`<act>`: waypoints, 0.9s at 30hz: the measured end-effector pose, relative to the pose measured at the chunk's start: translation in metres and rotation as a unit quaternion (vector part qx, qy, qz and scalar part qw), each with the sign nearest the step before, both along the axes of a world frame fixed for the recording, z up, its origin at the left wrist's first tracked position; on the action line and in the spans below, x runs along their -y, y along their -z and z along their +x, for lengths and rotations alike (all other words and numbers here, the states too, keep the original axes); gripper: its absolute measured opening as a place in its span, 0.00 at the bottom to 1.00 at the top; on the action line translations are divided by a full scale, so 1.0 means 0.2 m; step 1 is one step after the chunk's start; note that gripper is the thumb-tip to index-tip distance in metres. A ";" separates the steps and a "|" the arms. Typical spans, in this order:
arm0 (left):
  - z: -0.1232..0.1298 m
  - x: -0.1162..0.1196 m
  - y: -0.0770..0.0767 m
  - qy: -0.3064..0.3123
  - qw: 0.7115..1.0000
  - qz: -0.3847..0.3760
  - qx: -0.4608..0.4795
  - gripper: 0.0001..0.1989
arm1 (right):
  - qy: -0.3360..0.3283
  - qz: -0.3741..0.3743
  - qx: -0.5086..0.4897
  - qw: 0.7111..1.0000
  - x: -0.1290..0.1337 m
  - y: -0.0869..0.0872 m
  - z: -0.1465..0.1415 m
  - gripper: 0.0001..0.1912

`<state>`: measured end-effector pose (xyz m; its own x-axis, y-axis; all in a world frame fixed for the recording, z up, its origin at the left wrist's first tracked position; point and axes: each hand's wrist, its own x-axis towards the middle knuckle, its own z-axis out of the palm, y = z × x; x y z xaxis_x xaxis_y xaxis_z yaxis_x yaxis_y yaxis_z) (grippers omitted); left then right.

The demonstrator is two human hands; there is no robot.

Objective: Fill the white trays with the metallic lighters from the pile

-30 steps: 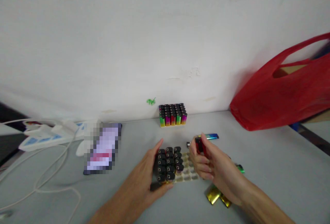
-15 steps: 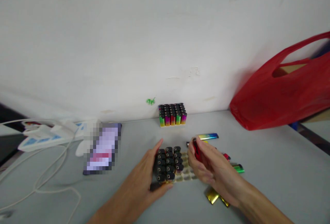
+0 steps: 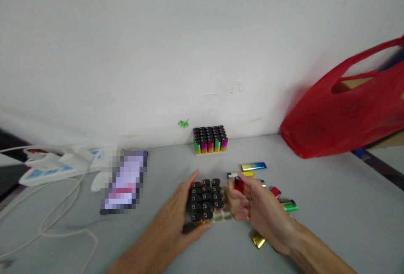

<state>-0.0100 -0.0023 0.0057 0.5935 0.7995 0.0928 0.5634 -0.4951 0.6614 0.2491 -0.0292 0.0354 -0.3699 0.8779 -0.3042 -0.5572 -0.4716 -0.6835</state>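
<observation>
Head view: red lighter (image 3: 239,184) is being pinched between thumb and fingers of the right hand (image 3: 265,211), above the tray's (image 3: 218,216) right side. Tray is being braced at its left between the left hand's (image 3: 170,219) parted thumb and fingers. Black-topped lighters (image 3: 206,196) are being held upright in rows. Risk, judged: neighbours being knocked by a tilted lighter or crowding knuckles; tray being skewed by uneven bracing. Lighter's lower end and several cells are being hidden by the right hand; red bag (image 3: 341,114) is being cropped by the frame.

Tray (image 3: 217,218) partly hidden (hands (image 3: 260,204), lighters (image 3: 206,198)); phone (image 3: 126,181) blurred.
</observation>
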 end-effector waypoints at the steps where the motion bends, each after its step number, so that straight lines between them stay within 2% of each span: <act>1: 0.00 0.00 0.00 0.001 1.000 0.002 0.000 0.57 | 0.001 -0.001 0.005 1.000 0.00 0.00 0.00 0.33; 9: 0.00 0.00 0.00 -0.001 1.000 0.004 0.006 0.56 | -0.011 0.010 0.034 0.999 -0.01 0.00 0.00 0.33; 14: 0.00 0.00 0.00 -0.003 1.000 0.002 0.001 0.57 | -0.021 0.006 0.054 0.998 -0.01 0.02 0.00 0.31; 20: 0.00 0.00 0.00 0.002 1.000 -0.001 -0.002 0.56 | 0.001 0.015 0.058 0.998 0.00 0.03 -0.02 0.31; 24: 0.00 0.00 0.00 0.000 1.000 -0.001 0.001 0.55 | 0.002 0.065 0.055 0.996 0.01 0.01 -0.03 0.29; 27: 0.00 0.00 0.00 -0.002 1.000 0.005 0.008 0.55 | 0.038 0.134 0.105 0.985 0.01 0.00 -0.02 0.24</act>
